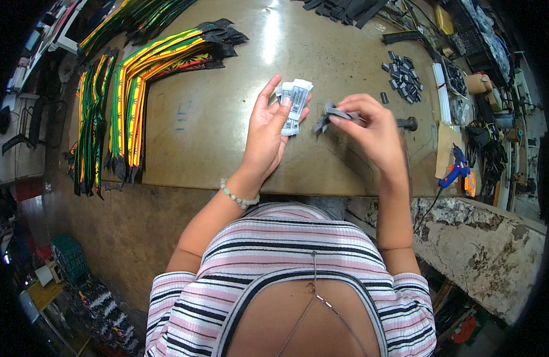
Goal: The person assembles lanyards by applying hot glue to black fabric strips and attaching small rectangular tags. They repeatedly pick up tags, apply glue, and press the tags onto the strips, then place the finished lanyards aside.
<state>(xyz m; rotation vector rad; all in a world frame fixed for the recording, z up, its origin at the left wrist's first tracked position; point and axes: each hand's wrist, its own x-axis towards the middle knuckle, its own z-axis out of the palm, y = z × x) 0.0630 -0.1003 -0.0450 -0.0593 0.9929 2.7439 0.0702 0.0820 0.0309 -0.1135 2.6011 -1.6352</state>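
Observation:
My left hand holds a small fanned stack of white fabric labels with dark print, the thumb pressed across them. To its right, above the brown tabletop, my right hand pinches a small grey and black strip between thumb and fingers. Motion smears that strip, so its exact kind cannot be made out. The two hands are a short way apart. Beyond my right hand lies a loose pile of small black pieces with pale edges.
Bundles of green, yellow and red patterned straps with black ends lie at the left. Black strips are at the far edge. A dark round-ended tool rests by my right wrist. A blue glue gun stands at the right edge.

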